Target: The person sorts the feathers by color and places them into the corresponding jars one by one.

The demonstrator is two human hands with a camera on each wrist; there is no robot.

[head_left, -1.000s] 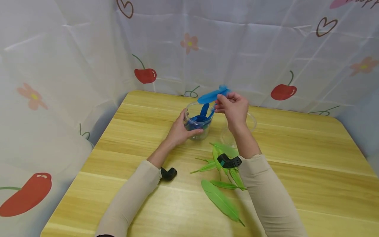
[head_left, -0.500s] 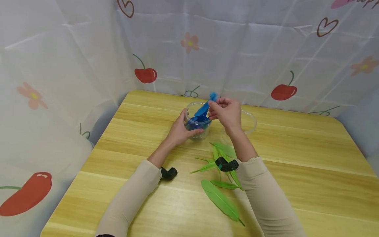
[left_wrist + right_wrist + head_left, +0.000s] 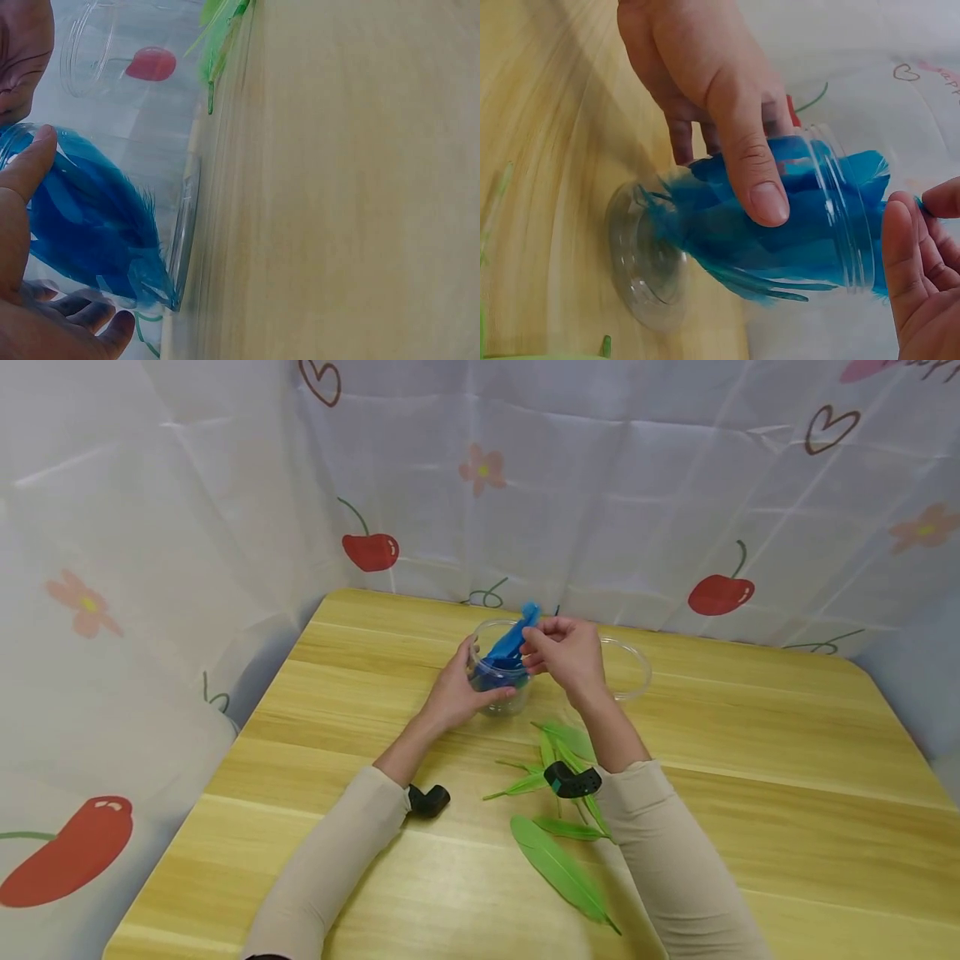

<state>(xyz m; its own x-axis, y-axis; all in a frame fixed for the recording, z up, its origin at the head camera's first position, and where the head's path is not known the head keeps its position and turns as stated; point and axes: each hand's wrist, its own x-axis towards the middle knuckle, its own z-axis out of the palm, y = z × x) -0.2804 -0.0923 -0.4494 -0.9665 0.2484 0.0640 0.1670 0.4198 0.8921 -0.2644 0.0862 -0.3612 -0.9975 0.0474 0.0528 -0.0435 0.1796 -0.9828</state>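
My left hand holds a clear plastic jar upright, thumb across its near side and fingers round the far side. Blue feathers fill much of the jar and show through its wall. At the jar's mouth, my right hand pinches a blue feather between thumb and fingers, its blade slanting down into the opening. In the right wrist view, my right fingers are just outside the rim, and some blue feathers stick out past it.
A second clear jar stands to the right, partly behind my right forearm in the head view. Several green feathers lie on the wooden table in front of the jars. A printed curtain hangs behind the table.
My right hand has moved left and slightly down, bringing the blue feather from above the rim into the jar's mouth. The left hand and jar have stayed put.
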